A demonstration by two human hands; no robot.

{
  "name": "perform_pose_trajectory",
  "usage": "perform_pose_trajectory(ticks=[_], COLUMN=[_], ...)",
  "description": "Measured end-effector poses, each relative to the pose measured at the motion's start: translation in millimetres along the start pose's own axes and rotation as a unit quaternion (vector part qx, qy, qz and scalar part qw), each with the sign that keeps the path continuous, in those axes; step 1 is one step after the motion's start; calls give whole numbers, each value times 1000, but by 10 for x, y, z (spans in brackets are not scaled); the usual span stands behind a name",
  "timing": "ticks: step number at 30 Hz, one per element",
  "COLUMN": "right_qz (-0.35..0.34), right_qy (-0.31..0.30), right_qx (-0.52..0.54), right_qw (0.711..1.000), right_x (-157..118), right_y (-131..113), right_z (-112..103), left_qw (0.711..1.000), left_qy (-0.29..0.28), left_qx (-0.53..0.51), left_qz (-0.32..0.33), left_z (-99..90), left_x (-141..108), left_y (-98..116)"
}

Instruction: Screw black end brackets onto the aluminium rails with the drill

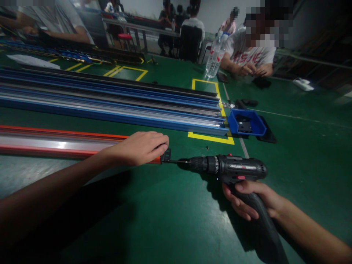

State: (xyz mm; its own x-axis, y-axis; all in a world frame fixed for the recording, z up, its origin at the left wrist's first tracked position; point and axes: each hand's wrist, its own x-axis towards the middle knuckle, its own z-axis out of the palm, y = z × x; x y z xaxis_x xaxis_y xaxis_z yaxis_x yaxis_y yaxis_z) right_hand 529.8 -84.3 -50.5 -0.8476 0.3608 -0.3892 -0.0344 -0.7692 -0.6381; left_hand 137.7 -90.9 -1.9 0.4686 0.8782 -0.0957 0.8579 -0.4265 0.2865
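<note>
The right hand (266, 194) holds the drill (242, 168), likely heavy and rigid, sensibly by its handle (266, 234); the left hand (144, 147) curls over the orange rail (66, 142), grip unclear.

Drill label (238, 166), shirt lettering (246, 57): too blurred.

Our left hand (144, 148), back upward and fingers curled, lies ahead of the tip of the drill (239, 169), our left forearm (85, 172) stretching away; our right hand (254, 200) wraps its handle, our right forearm (310, 229) angled behind.
</note>
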Motion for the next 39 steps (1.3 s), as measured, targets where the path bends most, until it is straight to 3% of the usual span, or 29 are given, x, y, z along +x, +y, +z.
perform_pose_trajectory(ticks=[21, 39], right_qz=[1, -11], right_qy=[14, -28], right_qx=[3, 13], right_qw=[1000, 999], right_x=[-6, 20], right_y=[4, 11], right_z=[7, -14], left_qw=[1000, 1000], left_qy=[3, -2], left_qx=[1, 8], left_qz=[3, -5], left_z=[12, -8], left_x=[-3, 0], left_y=[-12, 12])
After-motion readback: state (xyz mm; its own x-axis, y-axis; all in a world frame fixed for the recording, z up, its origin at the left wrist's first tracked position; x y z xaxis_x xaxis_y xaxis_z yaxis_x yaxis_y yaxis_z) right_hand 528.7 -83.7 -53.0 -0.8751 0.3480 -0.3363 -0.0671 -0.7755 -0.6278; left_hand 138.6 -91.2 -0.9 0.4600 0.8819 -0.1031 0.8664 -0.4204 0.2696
